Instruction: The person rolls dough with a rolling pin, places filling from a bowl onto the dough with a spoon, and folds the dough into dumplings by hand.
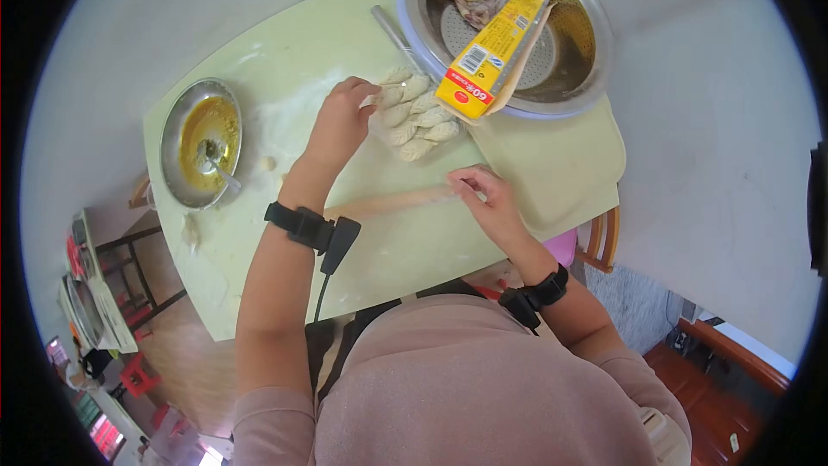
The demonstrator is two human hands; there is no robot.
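Note:
My left hand [342, 116] reaches forward to a pile of several folded dumplings [417, 116] on the pale green table [285, 60], its fingertips pinched on the nearest dumpling at the pile's left edge. My right hand [485, 196] rests on the table nearer to me, fingers curled at the right end of a wooden rolling pin [388, 203] that lies across the table. Whether the right hand grips the pin I cannot tell. Both wrists wear black bands.
A metal bowl [200, 142] with yellow-brown filling and a spoon sits at the left. A large steel steamer basin [517, 26] at the far right holds a yellow box [492, 47] and a plastic bag. A small dough lump [268, 163] lies near the bowl.

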